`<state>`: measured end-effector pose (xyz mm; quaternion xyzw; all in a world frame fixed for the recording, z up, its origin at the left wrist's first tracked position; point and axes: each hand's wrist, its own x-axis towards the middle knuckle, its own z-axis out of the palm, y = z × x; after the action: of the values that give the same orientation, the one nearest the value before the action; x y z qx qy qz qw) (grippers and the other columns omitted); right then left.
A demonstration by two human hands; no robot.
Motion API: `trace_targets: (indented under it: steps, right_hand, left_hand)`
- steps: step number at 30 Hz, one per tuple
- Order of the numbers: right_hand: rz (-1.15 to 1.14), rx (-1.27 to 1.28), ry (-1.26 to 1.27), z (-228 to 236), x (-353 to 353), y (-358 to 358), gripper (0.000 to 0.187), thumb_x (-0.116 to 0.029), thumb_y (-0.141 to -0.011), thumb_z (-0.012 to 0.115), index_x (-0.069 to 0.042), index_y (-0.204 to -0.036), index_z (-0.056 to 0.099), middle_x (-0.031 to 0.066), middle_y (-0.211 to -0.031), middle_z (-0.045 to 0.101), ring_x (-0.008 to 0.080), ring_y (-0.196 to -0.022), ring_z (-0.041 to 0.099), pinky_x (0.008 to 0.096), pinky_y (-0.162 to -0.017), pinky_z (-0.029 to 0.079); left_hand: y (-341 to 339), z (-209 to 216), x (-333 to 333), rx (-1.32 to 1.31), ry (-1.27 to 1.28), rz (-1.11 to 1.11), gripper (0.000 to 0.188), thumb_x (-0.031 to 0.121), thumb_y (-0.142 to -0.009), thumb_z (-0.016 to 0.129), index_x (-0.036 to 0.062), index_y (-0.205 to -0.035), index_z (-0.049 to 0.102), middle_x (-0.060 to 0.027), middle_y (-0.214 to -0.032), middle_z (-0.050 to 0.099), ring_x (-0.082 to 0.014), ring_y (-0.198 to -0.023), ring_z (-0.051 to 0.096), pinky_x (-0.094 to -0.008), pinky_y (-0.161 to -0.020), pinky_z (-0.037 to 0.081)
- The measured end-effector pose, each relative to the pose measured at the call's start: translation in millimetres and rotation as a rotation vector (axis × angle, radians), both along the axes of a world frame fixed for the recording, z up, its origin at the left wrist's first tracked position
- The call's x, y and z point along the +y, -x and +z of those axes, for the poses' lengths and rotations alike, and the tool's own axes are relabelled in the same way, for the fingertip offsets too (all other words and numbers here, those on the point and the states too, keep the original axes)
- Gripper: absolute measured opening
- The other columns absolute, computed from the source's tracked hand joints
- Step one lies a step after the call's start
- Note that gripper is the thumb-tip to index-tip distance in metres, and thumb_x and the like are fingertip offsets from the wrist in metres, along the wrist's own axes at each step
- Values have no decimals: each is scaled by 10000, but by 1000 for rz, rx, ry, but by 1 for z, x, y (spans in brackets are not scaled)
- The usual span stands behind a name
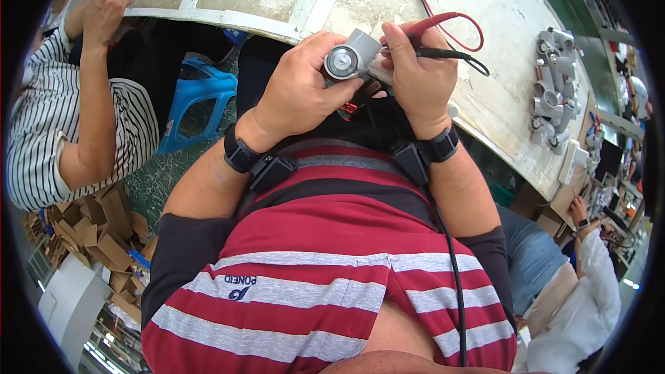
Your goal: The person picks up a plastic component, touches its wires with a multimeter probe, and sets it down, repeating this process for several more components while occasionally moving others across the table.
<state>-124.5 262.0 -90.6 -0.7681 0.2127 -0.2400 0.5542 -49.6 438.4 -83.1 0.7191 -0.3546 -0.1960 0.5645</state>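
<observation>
Left hand (296, 84) clamps a grey housing (361, 47); just beside it, right hand (424, 84) grips probes (435, 21)

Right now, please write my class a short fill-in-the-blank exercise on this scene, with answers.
1. The person's left hand grips a grey tubular part; the right hand holds a slim black cabled probe beside a similar ____ one.
2. The plastic stool at the picture's left is coloured ____.
3. The black-and-white shirt at the far left is patterned with ____.

Missing words: red; blue; stripes.
</observation>
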Motion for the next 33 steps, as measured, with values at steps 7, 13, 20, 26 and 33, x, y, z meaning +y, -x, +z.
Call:
trace_targets:
  steps: [7,13,20,26,33]
  right_hand:
    - [-14,22,11,-1,-2,-1,126,-123,-951,749,-10,-956,693,53,-794,727,91,-639,659,215,-564,535]
    - [57,-24,173,-9,-12,11,113,-111,-972,717,-4,-950,686,67,-776,708,117,-633,652,242,-555,530]
    - [-82,-151,-525,10,-17,20,164,-147,-1026,634,16,-1009,622,130,-844,706,179,-640,660,288,-565,552]
    - [-19,-141,-557,6,-24,36,167,-159,-1029,633,7,-1025,615,135,-857,704,169,-655,661,279,-566,559]
    - [26,-122,-536,5,-29,38,163,-155,-1028,636,6,-1027,611,135,-855,700,166,-658,661,274,-568,560]
  left_hand:
    - [-1,-4,-7,44,32,37,377,48,-790,773,-3,-1144,654,-155,-1022,691,-292,-931,694,-353,-837,548]
    - [13,1,-14,389,140,86,355,79,-846,744,-3,-1175,639,-142,-1017,697,-239,-925,696,-358,-836,550]
    - [-81,11,1,-66,-295,373,491,288,-898,740,20,-1283,593,-147,-1081,685,-290,-939,674,-395,-852,535]
    - [-115,7,21,-1137,-380,509,690,513,-895,711,134,-1446,540,-183,-1494,502,-459,-1341,468,-599,-1117,346]
    - [-164,12,-13,-1004,-882,245,662,637,-945,566,336,-1526,469,-57,-1702,235,-459,-1553,138,-769,-1158,89]
